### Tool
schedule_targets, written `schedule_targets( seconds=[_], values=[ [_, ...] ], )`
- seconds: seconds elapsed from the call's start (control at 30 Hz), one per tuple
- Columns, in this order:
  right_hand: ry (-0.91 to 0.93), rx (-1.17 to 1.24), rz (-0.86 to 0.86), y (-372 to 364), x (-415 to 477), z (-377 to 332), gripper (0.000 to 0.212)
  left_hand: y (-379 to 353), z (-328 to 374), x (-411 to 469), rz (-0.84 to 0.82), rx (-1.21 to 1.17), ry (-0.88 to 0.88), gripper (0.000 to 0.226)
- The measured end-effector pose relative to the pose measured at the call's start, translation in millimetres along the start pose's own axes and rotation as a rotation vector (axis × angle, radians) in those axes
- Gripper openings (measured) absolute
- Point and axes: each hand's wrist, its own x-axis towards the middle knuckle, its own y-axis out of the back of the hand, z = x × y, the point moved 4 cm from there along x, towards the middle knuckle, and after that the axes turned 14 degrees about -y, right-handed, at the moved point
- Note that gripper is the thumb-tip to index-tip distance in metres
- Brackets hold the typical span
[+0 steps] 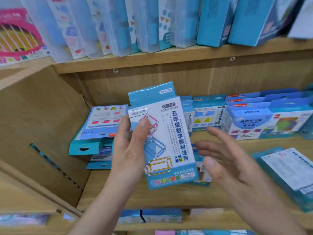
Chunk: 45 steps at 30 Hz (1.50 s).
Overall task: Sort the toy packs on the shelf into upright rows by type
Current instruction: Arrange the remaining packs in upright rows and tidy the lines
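My left hand [130,146] grips a blue-and-white toy pack [169,143] printed with cube frame drawings, holding it upright in front of the middle shelf [169,195]; a second pack seems to sit behind it. My right hand [225,158] hovers just right of the pack with fingers spread, holding nothing. A messy pile of blue packs [98,131] lies flat at the shelf's left end. An upright row of blue packs [208,114] stands at the back, with wider boxes [264,119] to the right. One pack [201,173] lies flat under my hands.
Another flat pack [291,172] lies at the right of the shelf. The upper shelf [169,60] carries clear plastic cases and blue boxes, with a pink toy [18,34] at far left. A wooden side panel [42,126] closes the left. More packs sit on the shelf below [152,216].
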Motion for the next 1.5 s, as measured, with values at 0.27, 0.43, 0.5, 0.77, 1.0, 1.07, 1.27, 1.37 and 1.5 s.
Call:
schedule_targets(
  seconds=[0.27, 0.43, 0.5, 0.77, 1.0, 1.07, 1.27, 1.37, 1.5],
  values=[
    [0.005, 0.19, -0.007, 51, 0, 3, 0.039, -67, 10, -8, -0.267, 0.063, -0.212, 0.074],
    [-0.017, 0.144, 0.026, 123, -2, 25, 0.037, -122, -7, -16, -0.378, 0.178, -0.1, 0.042],
    [-0.049, 0.138, 0.026, 158, -4, 38, 0.037, -156, -16, -25, -0.381, 0.172, -0.07, 0.043],
    [-0.149, 0.157, 0.133, 295, -2, 95, 0.033, -294, -72, -53, -0.626, 0.466, -0.134, 0.041],
    [-0.101, 0.079, 0.375, 377, -2, 123, 0.034, -379, -117, -58, -0.712, 0.573, -0.159, 0.043],
    [-0.118, -0.038, 0.552, 401, -5, 127, 0.034, -401, -125, -58, -0.764, 0.662, -0.253, 0.045],
    [-0.171, -0.306, 0.779, 442, -10, 140, 0.041, -452, -166, -58, -0.86, 0.814, -0.355, 0.047],
    [-0.195, -0.368, 0.753, 444, -7, 143, 0.045, -459, -187, -58, -0.828, 0.909, -0.357, 0.049],
    [-0.211, -0.378, 0.733, 445, -6, 145, 0.049, -458, -200, -60, -0.794, 0.923, -0.291, 0.062]
  ],
)
